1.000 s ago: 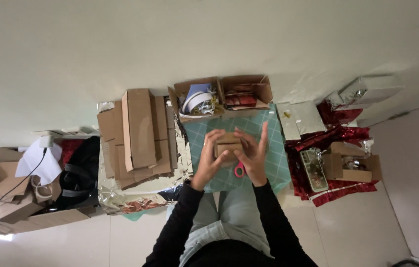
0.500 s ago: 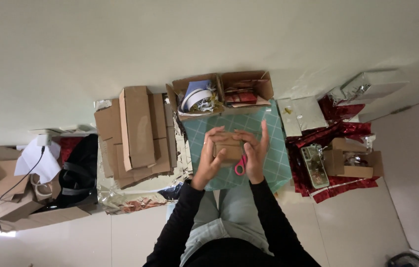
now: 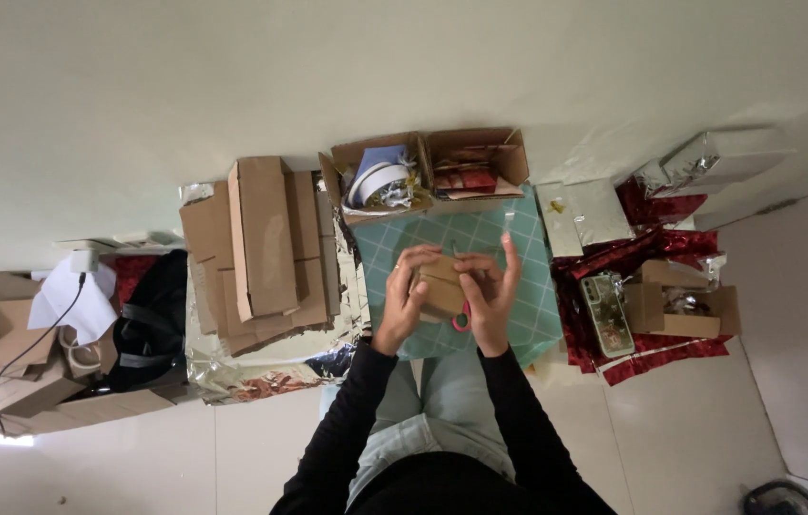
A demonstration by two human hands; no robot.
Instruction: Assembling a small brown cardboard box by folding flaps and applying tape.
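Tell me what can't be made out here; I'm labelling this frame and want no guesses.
Head view only:
- Small cardboard box: its sides are covered by the left hand and right hand.
- Red scissors: only a handle loop shows under the right hand.
- Open boxes by the wall: contents too small to identify.

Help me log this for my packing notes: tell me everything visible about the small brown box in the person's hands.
The small cardboard box is plain brown, looks like thin card, and appears folded shut. It is held tilted above the teal grid mat, between both hands: the left hand grips its left side, the right hand its right side with the fingers raised. A pink scissor handle shows just below it.
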